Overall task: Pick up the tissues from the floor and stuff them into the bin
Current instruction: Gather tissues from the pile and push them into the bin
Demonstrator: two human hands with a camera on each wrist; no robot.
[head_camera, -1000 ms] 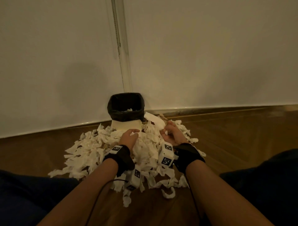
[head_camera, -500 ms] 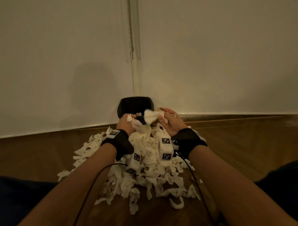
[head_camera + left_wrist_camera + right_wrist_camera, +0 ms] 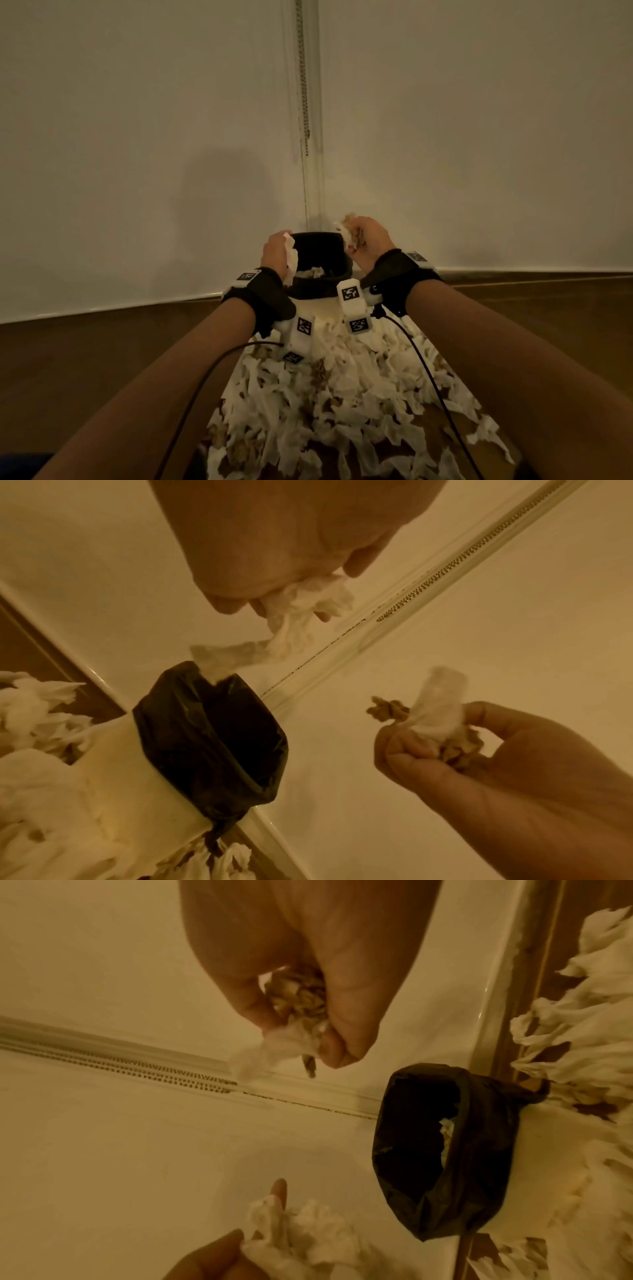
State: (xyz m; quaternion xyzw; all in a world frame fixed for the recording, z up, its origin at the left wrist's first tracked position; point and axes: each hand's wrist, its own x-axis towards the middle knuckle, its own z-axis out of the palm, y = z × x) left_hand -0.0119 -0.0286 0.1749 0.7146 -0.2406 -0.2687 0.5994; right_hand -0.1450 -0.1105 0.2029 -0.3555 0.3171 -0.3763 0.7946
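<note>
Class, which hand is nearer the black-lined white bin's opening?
Left. The left hand dangles its white tissue onto the bin rim; the right hand holds its wad above and beside it.

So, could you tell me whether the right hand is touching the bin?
Apart: the left wrist view shows bare wall between the right hand and the bin.

Dim, warm yellowish light throughout; soft shadow on the wall [image 3: 219, 192]; wrist views slightly blurred, edges warped.
</note>
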